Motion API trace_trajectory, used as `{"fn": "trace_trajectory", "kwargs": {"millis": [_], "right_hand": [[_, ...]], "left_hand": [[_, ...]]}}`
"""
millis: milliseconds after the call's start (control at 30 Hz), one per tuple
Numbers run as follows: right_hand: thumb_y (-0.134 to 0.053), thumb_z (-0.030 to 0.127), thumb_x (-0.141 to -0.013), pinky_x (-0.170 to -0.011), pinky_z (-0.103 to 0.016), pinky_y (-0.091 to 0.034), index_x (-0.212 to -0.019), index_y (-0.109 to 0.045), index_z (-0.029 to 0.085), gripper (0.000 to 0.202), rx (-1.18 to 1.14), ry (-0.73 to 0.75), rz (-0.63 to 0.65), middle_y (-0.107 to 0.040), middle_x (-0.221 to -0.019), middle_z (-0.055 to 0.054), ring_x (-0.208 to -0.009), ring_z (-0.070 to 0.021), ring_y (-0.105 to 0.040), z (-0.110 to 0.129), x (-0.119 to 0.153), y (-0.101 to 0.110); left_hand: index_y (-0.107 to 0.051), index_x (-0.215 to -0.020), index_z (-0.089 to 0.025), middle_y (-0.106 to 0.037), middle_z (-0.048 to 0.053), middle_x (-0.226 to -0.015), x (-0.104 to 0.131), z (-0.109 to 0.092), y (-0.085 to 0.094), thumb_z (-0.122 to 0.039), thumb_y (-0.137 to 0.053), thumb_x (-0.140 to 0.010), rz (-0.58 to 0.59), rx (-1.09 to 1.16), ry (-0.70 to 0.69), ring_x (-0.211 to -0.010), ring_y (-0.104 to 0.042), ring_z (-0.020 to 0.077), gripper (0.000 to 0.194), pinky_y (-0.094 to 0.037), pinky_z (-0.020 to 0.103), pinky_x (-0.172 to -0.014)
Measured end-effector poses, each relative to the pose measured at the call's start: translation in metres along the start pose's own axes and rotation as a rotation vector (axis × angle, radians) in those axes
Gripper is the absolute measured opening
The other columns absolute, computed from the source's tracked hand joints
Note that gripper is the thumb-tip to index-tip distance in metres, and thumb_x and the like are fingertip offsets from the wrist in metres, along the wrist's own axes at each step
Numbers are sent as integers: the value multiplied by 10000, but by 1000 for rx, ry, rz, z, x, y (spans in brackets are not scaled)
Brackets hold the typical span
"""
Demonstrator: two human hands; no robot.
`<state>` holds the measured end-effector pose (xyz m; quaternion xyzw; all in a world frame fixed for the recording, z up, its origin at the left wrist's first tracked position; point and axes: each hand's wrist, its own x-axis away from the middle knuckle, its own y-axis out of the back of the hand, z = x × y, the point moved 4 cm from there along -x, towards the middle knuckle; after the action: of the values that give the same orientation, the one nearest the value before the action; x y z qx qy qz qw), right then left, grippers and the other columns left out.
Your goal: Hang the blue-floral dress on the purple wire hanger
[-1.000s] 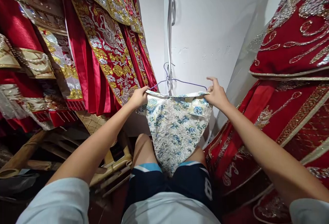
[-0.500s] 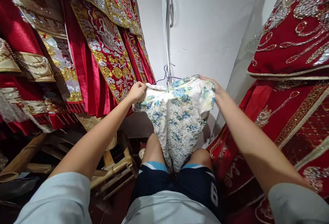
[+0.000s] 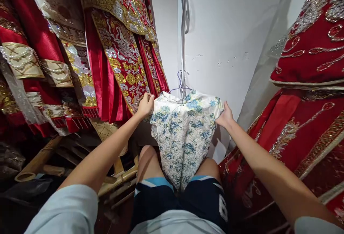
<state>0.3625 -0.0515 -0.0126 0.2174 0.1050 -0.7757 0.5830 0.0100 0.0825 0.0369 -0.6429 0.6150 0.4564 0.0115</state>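
Garment (image 3: 185,137) on hanger (image 3: 180,84) between left hand (image 3: 146,105) and right hand (image 3: 225,115), shorts (image 3: 205,198) numbered 6

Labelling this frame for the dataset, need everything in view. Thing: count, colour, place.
floral garment: 1, white with blue-green print, centre, on the hanger
hanger: 1, purple-blue, above the garment
embroidered costumes: several overlapping, red, gold, silver, cream, left
beaded costume: at least 1, red, right
strip: at least 1, whitish, vertical, against the wall
wall: white, behind
bamboo-like furniture: count unclear, tan, lower left
left hand: 1, pinching the garment's shoulder edge
right hand: 1, at the opposite sleeve
shorts: 1 pair, navy, light-blue trim, below
shirt: 1, pale, bottom
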Motion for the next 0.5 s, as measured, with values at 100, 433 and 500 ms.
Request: {"fn": "trace_trajectory", "kwargs": {"millis": [100, 433, 500], "right_hand": [[-487, 769, -775, -763, -519, -550, -912, -703, 183, 640, -202, -74, -36, -731, -805, -153, -883, -373, -692, 6, -19, 11], [-462, 737, -863, -772, -454, -547, -978, -730, 170, 637, 6, 175, 308, -700, -791, -113, -867, -299, -684, 136, -9, -53], [-598, 688, -817, -810, -441, -545, -1021, -746, 172, 574, 181, 223, 637, -723, -901, -114, -905, -283, -682, 145, 17, -77]], "left_hand": [[-558, -1029, -209, -689, 93, -1039, 6, -13, 1, -529, -350, -979, 2, -84, -122, -922, -619, 232, 385, -437, 303, -791], [-602, -1015, -176, -673, 94, -881, -9, -50, -11, -607, -444, -933, -64, 41, -68, -807, -612, 236, 465, -442, 316, -727], [-590, -844, -186, -628, 70, -753, -5, -52, -15, -612, -355, -965, -104, 226, -15, -715, -581, 194, 501, -445, 292, -671]]}}
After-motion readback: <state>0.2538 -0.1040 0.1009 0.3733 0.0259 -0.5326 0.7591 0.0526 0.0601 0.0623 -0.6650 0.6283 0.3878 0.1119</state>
